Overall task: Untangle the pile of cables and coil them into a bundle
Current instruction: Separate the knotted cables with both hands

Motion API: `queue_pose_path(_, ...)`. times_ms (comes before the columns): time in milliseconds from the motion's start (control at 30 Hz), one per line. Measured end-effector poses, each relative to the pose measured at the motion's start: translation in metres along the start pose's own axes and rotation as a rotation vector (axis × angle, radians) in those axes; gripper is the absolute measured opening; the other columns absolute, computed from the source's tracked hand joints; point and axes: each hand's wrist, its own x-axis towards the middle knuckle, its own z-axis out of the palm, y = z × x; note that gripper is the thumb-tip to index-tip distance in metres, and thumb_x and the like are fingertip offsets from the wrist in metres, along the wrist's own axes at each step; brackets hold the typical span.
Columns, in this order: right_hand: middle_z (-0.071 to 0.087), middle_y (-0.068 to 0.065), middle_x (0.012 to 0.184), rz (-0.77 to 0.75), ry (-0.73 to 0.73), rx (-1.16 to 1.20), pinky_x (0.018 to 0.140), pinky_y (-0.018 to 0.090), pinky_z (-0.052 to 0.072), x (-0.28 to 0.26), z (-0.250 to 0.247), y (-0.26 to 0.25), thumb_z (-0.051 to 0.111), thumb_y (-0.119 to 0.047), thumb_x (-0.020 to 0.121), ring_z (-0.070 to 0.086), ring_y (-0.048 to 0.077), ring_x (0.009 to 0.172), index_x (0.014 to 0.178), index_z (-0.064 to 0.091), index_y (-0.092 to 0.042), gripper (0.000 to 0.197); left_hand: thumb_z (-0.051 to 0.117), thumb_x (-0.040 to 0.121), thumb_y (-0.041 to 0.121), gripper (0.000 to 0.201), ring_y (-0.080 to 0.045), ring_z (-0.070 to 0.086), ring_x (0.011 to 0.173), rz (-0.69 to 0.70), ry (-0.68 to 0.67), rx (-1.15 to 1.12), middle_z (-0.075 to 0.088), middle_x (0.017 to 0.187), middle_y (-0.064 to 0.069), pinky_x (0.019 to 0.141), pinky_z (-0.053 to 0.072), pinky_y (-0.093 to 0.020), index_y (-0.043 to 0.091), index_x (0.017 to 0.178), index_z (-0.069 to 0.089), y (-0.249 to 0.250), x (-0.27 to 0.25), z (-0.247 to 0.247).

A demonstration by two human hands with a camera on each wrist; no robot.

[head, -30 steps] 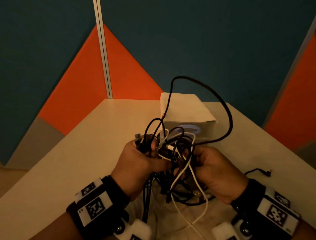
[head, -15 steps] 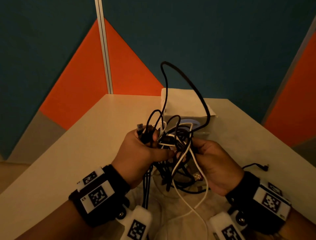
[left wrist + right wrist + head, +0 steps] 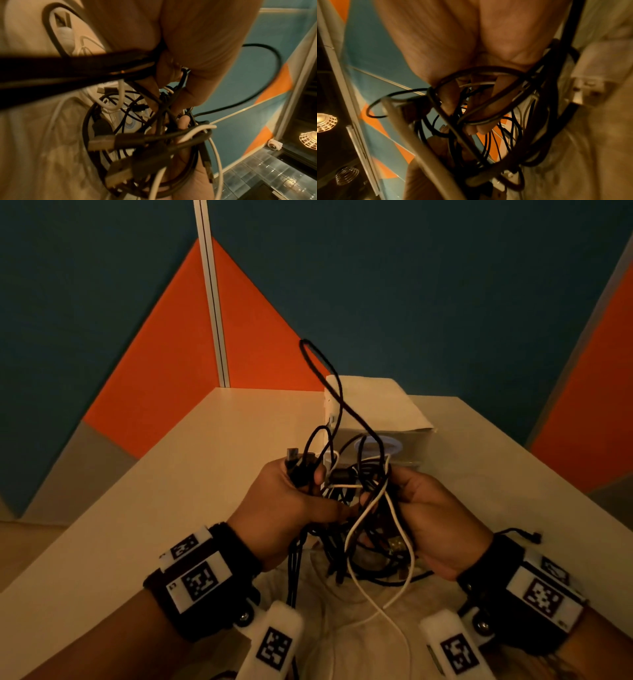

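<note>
A tangle of black and white cables [image 3: 356,508] hangs in the air between my two hands, above the pale table [image 3: 171,491]. My left hand [image 3: 291,501] grips a bunch of black cable ends with plugs [image 3: 294,455] sticking up past the thumb. My right hand [image 3: 435,515] has its fingers curled round strands on the right side of the tangle. A tall black loop [image 3: 329,381] rises above the hands. White strands [image 3: 394,604] trail down toward my lap. In the left wrist view the cables [image 3: 154,135] wrap round the fingers; in the right wrist view the fingers [image 3: 471,111] hook through black loops.
A white box [image 3: 376,405] stands on the table just behind the tangle. A loose black cable end [image 3: 527,534] lies on the table by my right wrist. Blue and orange partition walls enclose the table's far edges.
The tall black loop has narrowed and swung from the right to stand upright above the left hand. Both hands have stayed close together on the tangle.
</note>
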Motion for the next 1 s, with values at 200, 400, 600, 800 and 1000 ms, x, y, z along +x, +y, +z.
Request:
queue_pose_path(200,0.072,0.015,0.089,0.122,-0.109,0.177,0.066,0.041,0.062,-0.003,-0.002,-0.011,0.061,0.003,0.074,0.072,0.025,0.074,0.110,0.066,0.000,0.036,0.075,0.058,-0.014,0.042,-0.019,0.048,0.045,-0.056,-0.021,0.004,0.045,0.050,0.000,0.048,0.043,-0.026,0.013,0.072,0.045,0.003,0.000,-0.002)
queue_pose_path(400,0.069,0.024,0.106,0.212,-0.148,0.272,0.069,0.040,0.063,-0.005,-0.006,-0.014,0.060,0.003,0.080,0.072,0.027,0.084,0.116,0.064,0.006,0.037,0.078,0.060,-0.017,0.045,-0.013,0.048,0.041,-0.032,-0.039,0.027,0.048,0.049,0.004,0.047,0.044,-0.025,0.011,0.074,0.045,0.002,-0.001,-0.001)
queue_pose_path(600,0.069,0.024,0.105,0.185,-0.075,0.211,0.062,0.034,0.062,-0.003,-0.003,-0.010,0.064,0.001,0.083,0.070,0.028,0.081,0.114,0.066,0.005,0.031,0.084,0.061,-0.016,0.048,-0.007,0.059,0.049,0.038,-0.084,0.069,0.057,0.054,0.007,0.054,0.052,-0.024,0.006,0.081,0.046,0.002,-0.002,0.000)
queue_pose_path(800,0.069,0.031,0.110,0.173,-0.046,0.181,0.061,0.033,0.060,-0.001,-0.003,-0.008,0.062,0.003,0.089,0.071,0.027,0.073,0.118,0.063,0.010,0.031,0.077,0.061,-0.028,0.050,-0.009,0.066,0.052,0.074,-0.103,0.088,0.064,0.054,0.002,0.053,0.055,-0.023,0.003,0.086,0.046,0.006,-0.005,0.006)
queue_pose_path(1000,0.069,0.017,0.085,0.137,0.039,0.069,0.063,0.034,0.056,0.001,0.001,-0.002,0.067,0.005,0.088,0.068,0.022,0.064,0.112,0.059,0.005,0.026,0.078,0.063,-0.025,0.047,-0.002,0.061,0.046,0.124,-0.066,0.102,0.060,0.049,0.005,0.050,0.052,-0.019,0.000,0.086,0.047,0.004,-0.006,0.010)
